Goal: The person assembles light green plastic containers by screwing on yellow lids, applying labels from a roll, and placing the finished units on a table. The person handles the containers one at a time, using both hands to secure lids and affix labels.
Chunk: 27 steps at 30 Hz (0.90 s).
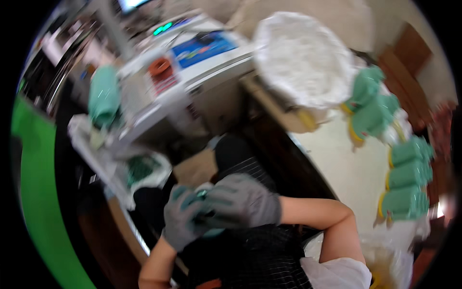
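Note:
Both hands wear grey work gloves and meet in front of my lap. My left hand (184, 217) and my right hand (243, 201) are closed together around a shiny green plastic piece (212, 233). Only small parts of it show, between the fingers and below them, so its full shape stays hidden. The right hand lies over its top, while the left wraps it from the side. Beyond the left hand, a white bag (161, 166) contains dark green bits.
Several green plastic containers with yellow rims (406, 202) line the pale table (322, 154) at right. A white-lined basket (303, 60) holds white material. Another green container (104, 96), an orange-red roll (161, 68) and a blue sheet (203, 49) are at far left.

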Each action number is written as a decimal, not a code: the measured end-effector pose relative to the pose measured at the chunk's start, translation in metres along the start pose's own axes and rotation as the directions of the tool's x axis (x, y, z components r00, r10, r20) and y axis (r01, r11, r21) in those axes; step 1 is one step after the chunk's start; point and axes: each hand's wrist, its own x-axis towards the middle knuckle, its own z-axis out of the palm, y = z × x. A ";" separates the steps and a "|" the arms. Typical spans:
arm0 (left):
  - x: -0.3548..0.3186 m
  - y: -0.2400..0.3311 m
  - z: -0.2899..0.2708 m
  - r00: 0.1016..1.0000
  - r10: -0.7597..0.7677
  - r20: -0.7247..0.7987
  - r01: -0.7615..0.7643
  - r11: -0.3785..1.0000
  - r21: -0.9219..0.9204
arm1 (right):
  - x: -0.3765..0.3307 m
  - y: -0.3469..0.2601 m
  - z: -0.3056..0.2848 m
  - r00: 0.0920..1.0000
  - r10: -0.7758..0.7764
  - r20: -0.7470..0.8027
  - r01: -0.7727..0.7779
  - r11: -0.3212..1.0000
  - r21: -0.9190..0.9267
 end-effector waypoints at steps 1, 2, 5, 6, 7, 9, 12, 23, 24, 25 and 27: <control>0.002 0.004 -0.007 0.998 -0.063 0.003 0.063 0.998 -0.010 | -0.001 0.000 -0.002 0.998 0.051 0.042 -0.054 0.995 0.085; -0.004 0.004 -0.015 0.994 -0.102 0.051 0.102 0.995 0.002 | 0.002 -0.004 0.003 0.999 0.026 0.043 -0.030 0.995 0.095; 0.002 -0.003 -0.018 0.987 -0.124 0.105 0.123 0.992 0.016 | 0.011 0.010 0.007 0.985 0.027 0.173 -0.056 0.985 0.165; -0.001 -0.006 -0.012 0.992 -0.090 0.084 0.090 0.996 0.007 | 0.007 0.006 0.012 0.969 0.057 0.240 -0.097 0.983 0.159; -0.005 -0.008 -0.009 0.997 -0.051 0.065 0.051 0.999 0.000 | 0.004 0.001 0.020 0.975 0.086 0.204 -0.118 0.982 0.150; -0.007 -0.004 -0.016 0.997 0.003 0.076 -0.015 0.986 0.168 | -0.002 -0.004 0.036 0.982 0.141 0.123 -0.158 0.977 0.141; 0.006 0.000 -0.021 0.984 -0.166 0.058 0.139 0.937 0.321 | -0.001 -0.005 0.053 0.983 0.170 0.066 -0.173 0.983 0.052; 0.083 -0.020 -0.021 0.725 -0.129 0.677 -0.300 0.825 0.479 | -0.009 0.009 0.053 0.988 0.154 0.022 -0.152 0.985 -0.078; 0.089 -0.023 -0.015 0.605 -0.188 0.773 -0.209 0.900 0.383 | -0.011 0.010 0.051 0.987 0.157 0.023 -0.155 0.986 -0.056; 0.093 -0.024 -0.010 0.579 -0.214 0.787 -0.149 0.921 0.360 | -0.013 0.011 0.050 0.986 0.166 0.008 -0.165 0.985 -0.049; 0.101 -0.028 -0.001 0.519 -0.253 0.816 -0.029 0.950 0.312 | -0.018 0.015 0.049 0.981 0.190 -0.025 -0.191 0.981 -0.038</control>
